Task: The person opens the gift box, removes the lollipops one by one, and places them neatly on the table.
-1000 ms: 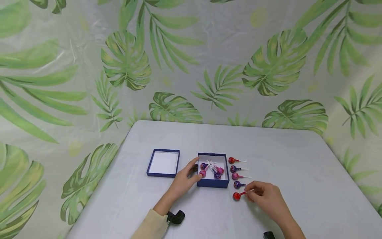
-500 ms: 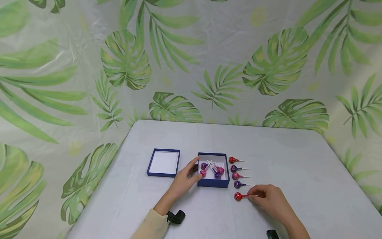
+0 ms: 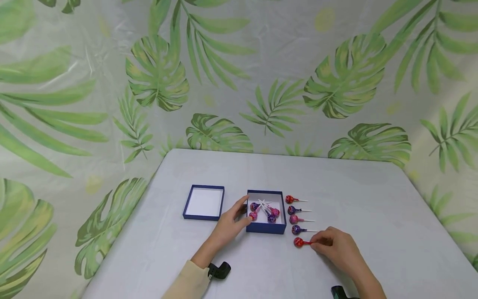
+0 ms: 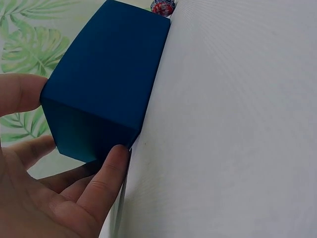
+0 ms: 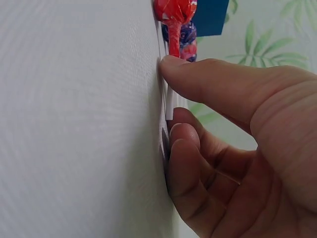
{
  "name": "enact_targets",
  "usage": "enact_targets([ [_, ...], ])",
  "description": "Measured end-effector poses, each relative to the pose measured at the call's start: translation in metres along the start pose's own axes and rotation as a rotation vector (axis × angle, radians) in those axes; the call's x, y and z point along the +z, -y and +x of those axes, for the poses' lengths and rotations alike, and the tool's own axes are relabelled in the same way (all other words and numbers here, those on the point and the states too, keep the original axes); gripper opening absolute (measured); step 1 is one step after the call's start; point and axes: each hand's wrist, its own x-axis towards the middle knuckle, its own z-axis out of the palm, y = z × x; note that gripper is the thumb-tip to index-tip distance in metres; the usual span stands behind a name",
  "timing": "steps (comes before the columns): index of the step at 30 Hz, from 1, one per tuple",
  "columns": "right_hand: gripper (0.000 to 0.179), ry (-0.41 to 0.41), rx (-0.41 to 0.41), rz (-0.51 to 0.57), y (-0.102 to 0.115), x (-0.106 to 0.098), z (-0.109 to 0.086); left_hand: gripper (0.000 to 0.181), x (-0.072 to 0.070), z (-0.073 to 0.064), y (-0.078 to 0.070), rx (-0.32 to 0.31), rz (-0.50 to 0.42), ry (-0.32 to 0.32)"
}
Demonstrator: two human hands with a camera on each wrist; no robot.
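Note:
A dark blue open box stands on the table with several wrapped lollipops inside, their sticks crossing. My left hand holds the box at its left side, thumb and fingers spread about the blue wall. To the right of the box my right hand pinches the stick of a red lollipop, which lies nearest me in a column of lollipops. The right wrist view shows the thumb across the white stick, just below the red wrapper; the other fingers are curled.
Above the red lollipop, purple, pink, another purple and another red lollipop lie in a column, sticks pointing right. A shallow blue-edged lid lies left of the box on the white table. A leaf-patterned sheet hangs behind.
My right hand has drawn the red lollipop slightly right, then a little up toward the purple one, lining it up with the column. The left hand stays at the box.

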Motion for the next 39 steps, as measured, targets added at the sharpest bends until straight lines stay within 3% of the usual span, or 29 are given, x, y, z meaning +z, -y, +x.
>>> enact_targets([
  [12, 0.009, 0.019, 0.006, -0.019, 0.006, -0.005, -0.002, 0.065, 0.002, 0.002, 0.001, 0.01, -0.017, 0.009],
  [23, 0.022, 0.059, 0.061, -0.077, 0.018, -0.02, -0.002, 0.066, 0.002, -0.002, 0.003, 0.021, -0.007, -0.003],
  [39, 0.021, -0.048, -0.14, -0.074, 0.061, -0.047, 0.013, 0.067, 0.001, 0.0, -0.003, -0.006, 0.007, 0.006],
])
